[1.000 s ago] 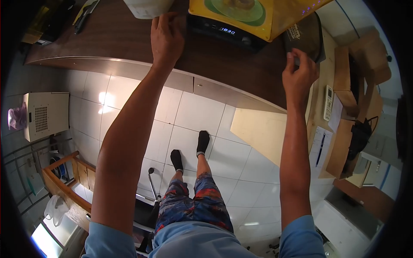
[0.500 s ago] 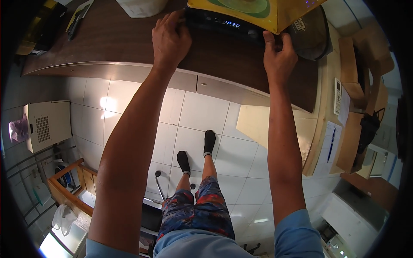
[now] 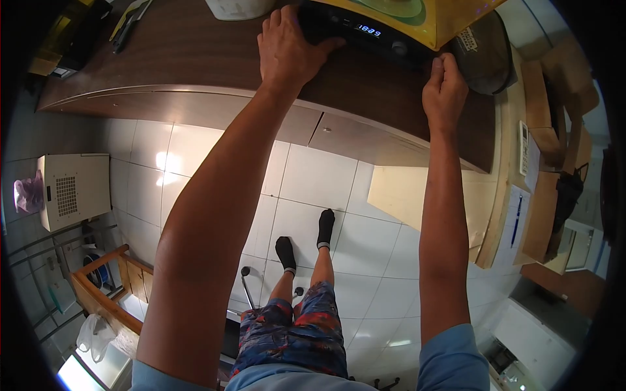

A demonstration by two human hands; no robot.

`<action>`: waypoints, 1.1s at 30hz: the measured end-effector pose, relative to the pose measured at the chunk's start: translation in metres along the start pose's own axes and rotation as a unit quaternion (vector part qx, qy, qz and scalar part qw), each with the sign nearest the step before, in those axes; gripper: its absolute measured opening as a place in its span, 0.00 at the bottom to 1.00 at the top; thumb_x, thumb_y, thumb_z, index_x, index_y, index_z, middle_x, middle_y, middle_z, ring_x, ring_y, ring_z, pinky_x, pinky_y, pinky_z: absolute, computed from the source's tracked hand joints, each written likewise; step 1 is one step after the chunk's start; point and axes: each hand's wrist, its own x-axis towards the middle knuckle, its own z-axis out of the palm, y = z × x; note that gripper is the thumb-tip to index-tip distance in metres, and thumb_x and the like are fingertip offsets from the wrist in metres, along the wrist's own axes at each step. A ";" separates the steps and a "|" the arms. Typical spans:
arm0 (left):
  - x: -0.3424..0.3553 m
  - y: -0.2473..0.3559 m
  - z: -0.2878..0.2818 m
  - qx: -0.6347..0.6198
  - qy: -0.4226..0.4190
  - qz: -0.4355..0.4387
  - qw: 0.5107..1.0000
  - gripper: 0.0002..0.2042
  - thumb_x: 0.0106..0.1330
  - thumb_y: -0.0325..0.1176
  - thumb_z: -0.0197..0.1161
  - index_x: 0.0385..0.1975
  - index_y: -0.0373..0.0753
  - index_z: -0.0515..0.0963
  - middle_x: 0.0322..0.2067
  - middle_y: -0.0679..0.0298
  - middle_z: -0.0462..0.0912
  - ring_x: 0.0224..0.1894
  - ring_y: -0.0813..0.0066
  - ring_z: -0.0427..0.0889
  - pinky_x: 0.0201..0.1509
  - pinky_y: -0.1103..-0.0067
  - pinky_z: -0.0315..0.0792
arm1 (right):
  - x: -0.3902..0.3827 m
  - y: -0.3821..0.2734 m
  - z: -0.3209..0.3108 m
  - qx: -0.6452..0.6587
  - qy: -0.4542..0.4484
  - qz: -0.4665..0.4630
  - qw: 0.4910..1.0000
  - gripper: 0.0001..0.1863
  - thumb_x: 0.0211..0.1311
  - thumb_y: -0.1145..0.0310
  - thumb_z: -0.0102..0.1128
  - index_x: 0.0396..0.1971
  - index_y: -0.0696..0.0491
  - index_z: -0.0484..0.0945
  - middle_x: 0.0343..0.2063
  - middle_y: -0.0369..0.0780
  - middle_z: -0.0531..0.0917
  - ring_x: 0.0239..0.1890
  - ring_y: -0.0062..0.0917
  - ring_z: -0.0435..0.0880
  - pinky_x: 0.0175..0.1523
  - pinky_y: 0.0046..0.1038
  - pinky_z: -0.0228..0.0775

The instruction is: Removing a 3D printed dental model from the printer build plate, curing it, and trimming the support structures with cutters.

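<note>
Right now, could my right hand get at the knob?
Probably yes. The knob sits uncovered on the black panel, a little left of your right hand, and I see nothing between them.

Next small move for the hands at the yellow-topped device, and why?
Probably settle the right hand on the right corner of the black base: the left hand is spread at its left end, while the right's fingers are bunched near that corner, contact unclear, with the dark pouch close beside.
</note>
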 end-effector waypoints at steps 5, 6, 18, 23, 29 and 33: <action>0.006 0.006 -0.004 0.072 -0.050 0.011 0.996 0.41 0.41 0.59 0.83 0.47 0.35 0.73 0.47 0.53 0.80 0.54 0.53 0.77 0.58 0.63 0.71 | -0.005 -0.004 -0.001 0.001 0.012 0.014 1.000 0.12 0.74 0.64 0.55 0.39 0.59 0.77 0.28 0.49 0.84 0.32 0.48 0.85 0.37 0.42 0.73; 0.007 0.006 -0.006 0.073 -0.048 0.012 0.996 0.41 0.41 0.59 0.83 0.47 0.35 0.73 0.47 0.53 0.80 0.54 0.53 0.77 0.58 0.63 0.71 | -0.003 -0.006 -0.001 0.003 0.027 0.020 0.999 0.13 0.75 0.63 0.56 0.40 0.59 0.77 0.28 0.50 0.84 0.31 0.48 0.85 0.37 0.42 0.73; 0.014 0.007 0.003 0.078 -0.035 0.014 0.996 0.45 0.37 0.67 0.81 0.46 0.32 0.78 0.44 0.52 0.83 0.54 0.52 0.78 0.60 0.62 0.71 | -0.002 -0.004 -0.003 0.001 0.041 0.034 0.999 0.15 0.75 0.60 0.57 0.40 0.60 0.78 0.28 0.50 0.84 0.31 0.43 0.85 0.39 0.37 0.73; 0.014 0.000 0.003 0.079 -0.006 0.082 0.993 0.35 0.46 0.61 0.79 0.38 0.32 0.81 0.37 0.52 0.84 0.46 0.52 0.82 0.54 0.63 0.75 | -0.001 -0.008 -0.003 -0.009 0.036 0.053 0.998 0.14 0.74 0.61 0.58 0.39 0.59 0.79 0.28 0.50 0.85 0.31 0.43 0.85 0.40 0.38 0.73; 0.010 -0.009 0.004 0.023 -0.015 0.094 0.995 0.18 0.60 0.42 0.74 0.38 0.32 0.81 0.34 0.53 0.83 0.44 0.49 0.81 0.50 0.60 0.75 | -0.001 -0.005 -0.004 -0.015 0.039 0.048 0.998 0.14 0.73 0.61 0.59 0.38 0.59 0.79 0.27 0.49 0.84 0.30 0.42 0.85 0.39 0.37 0.73; 0.007 -0.017 0.008 -0.014 -0.022 0.073 0.997 0.18 0.61 0.39 0.73 0.41 0.31 0.80 0.37 0.53 0.83 0.47 0.48 0.80 0.53 0.60 0.74 | -0.001 -0.005 -0.004 -0.009 0.038 0.052 0.998 0.14 0.73 0.62 0.60 0.37 0.59 0.79 0.26 0.49 0.84 0.29 0.41 0.84 0.38 0.37 0.73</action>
